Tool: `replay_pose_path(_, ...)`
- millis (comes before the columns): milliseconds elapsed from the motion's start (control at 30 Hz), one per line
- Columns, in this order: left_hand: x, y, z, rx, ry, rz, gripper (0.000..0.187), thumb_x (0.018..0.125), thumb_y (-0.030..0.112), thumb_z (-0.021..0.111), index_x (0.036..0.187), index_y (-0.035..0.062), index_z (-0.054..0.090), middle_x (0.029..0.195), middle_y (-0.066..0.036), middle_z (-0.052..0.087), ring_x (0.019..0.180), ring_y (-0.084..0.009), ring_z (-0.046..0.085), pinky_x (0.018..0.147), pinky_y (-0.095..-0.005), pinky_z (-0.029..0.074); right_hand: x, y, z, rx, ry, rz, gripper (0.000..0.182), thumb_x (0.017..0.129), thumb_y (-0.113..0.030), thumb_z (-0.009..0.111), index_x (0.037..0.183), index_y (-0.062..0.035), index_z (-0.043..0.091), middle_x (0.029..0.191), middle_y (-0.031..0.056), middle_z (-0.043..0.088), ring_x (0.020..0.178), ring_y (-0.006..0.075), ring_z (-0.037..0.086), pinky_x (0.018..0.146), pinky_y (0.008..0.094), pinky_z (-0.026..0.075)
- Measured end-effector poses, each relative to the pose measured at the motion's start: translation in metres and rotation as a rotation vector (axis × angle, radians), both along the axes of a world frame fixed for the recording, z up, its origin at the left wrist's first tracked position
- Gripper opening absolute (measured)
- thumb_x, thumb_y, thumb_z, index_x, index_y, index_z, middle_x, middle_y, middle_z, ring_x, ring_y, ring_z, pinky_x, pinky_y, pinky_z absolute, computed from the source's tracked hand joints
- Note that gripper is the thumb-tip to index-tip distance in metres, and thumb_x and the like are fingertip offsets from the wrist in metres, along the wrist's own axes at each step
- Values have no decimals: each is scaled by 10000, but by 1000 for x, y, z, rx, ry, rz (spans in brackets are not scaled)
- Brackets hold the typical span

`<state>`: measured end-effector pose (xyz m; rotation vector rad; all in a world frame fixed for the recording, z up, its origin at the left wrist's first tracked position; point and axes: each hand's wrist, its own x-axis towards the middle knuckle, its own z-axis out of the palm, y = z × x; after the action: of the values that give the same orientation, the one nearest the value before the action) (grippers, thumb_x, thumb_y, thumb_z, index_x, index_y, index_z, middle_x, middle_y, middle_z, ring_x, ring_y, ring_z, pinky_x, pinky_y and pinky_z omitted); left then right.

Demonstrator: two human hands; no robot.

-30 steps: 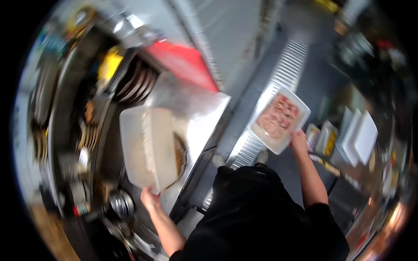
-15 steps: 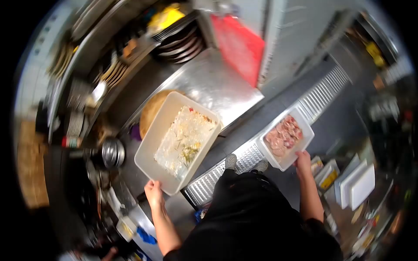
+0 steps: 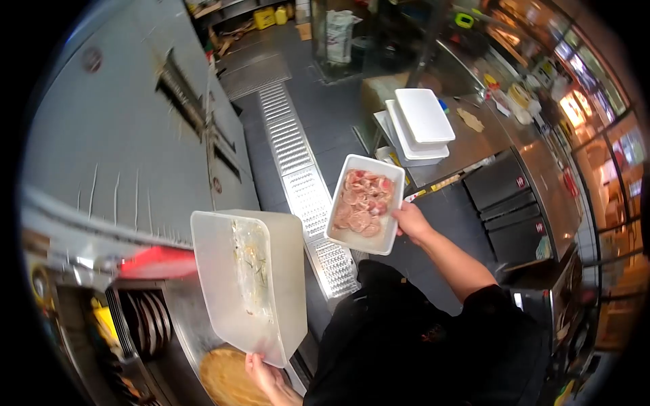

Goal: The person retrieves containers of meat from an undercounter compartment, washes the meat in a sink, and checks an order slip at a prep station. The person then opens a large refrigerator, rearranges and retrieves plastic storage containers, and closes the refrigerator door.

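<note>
My left hand (image 3: pixel 263 374) grips the rim of a large translucent plastic tub (image 3: pixel 288 284) at its near end. The tub is tipped on its side, and wet scraps and bits of herb cling to its inside. My right hand (image 3: pixel 409 222) holds a smaller white plastic container (image 3: pixel 374 245) by its right-hand wall, level over the floor. Slices of raw meat (image 3: pixel 365 203) lie in that container. Fingers of both hands are closed on the rims; part of each is hidden behind the plastic.
A tall grey fridge (image 3: pixel 135 122) stands on the left. A metal drain grate (image 3: pixel 291 149) runs along the dark floor. White lidded boxes (image 3: pixel 423 116) are stacked on the right-hand steel counter (image 3: pixel 484 139). At lower left are a round wooden board (image 3: pixel 230 379) and a red board (image 3: pixel 157 262).
My view has swung to the right, toward the fridge and the far counter. The large tub has tilted from upright onto its side; the meat container stays level in my right hand.
</note>
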<state>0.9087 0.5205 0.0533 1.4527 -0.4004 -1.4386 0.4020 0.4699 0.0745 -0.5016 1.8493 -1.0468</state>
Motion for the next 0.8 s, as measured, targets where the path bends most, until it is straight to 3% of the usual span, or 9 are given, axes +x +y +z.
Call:
replay_pose_path(67, -30, -40, 4, -1, 41, -39, 348, 774, -18, 440, 1058, -106, 620, 1066, -181, 651, 967, -276, 650, 853, -384, 558, -30, 8, 3, -22, 6, -71, 237, 889, -59, 491, 1071, 21, 620, 769, 97, 648, 504, 138, 549, 409, 266, 407)
replay_pose_path(233, -114, -150, -19, -24, 96, -88, 240, 778, -5, 504, 988, -76, 594, 1059, -156, 632, 977, -290, 645, 859, -421, 560, -78, -16, 6, -24, 24, -121, 272, 881, -51, 460, 1095, 15, 614, 754, 80, 644, 485, 131, 551, 414, 261, 429)
replay_pose_path(333, -169, -216, -27, -8, 110, -82, 218, 790, -16, 509, 989, -72, 581, 1048, -159, 631, 973, -288, 644, 849, -410, 561, -93, -58, 5, -76, 28, -113, 240, 921, -142, 536, 1090, 5, 622, 698, 66, 638, 473, 119, 560, 410, 253, 429)
replay_pose_path(400, -204, -252, -28, -17, 95, -72, 241, 817, 50, 531, 1036, -34, 584, 1026, -119, 640, 935, -285, 659, 681, -407, 560, -115, -86, -29, -72, 25, -69, 272, 944, -230, 581, 1091, -6, 632, 685, 62, 637, 483, 117, 573, 404, 264, 434)
replay_pose_path(500, -255, -297, -6, -22, 105, -41, 164, 818, 2, 516, 961, -50, 579, 1014, -149, 636, 898, -278, 662, 756, -406, 580, -137, -144, -29, -32, 3, 3, 388, 962, -355, 613, 1057, 21, 626, 661, 68, 628, 472, 128, 571, 406, 283, 441)
replay_pose_path(600, -285, -337, -8, -56, 46, -5, 136, 830, 14, 529, 945, -36, 583, 972, -126, 638, 858, -260, 664, 725, -400, 582, -153, -199, -45, -11, 1, -6, 337, 952, -295, 608, 1031, 33, 617, 661, 74, 626, 462, 132, 568, 406, 287, 441)
replay_pose_path(633, -285, -349, -17, -34, 4, 5, 108, 836, 15, 545, 929, -25, 584, 941, -108, 638, 836, -232, 663, 708, -380, 584, -158, -218, -48, -12, -17, 32, 255, 931, -204, 589, 1029, 30, 615, 695, 84, 641, 469, 132, 567, 407, 277, 440)
replay_pose_path(800, -345, -422, -21, -30, -107, 56, 87, 844, 11, 571, 918, -23, 602, 885, -83, 643, 766, -191, 659, 667, -334, 581, -211, -303, -66, -29, -165, -86, 214, 908, -102, 528, 1051, 30, 617, 759, 93, 660, 485, 127, 555, 403, 247, 428)
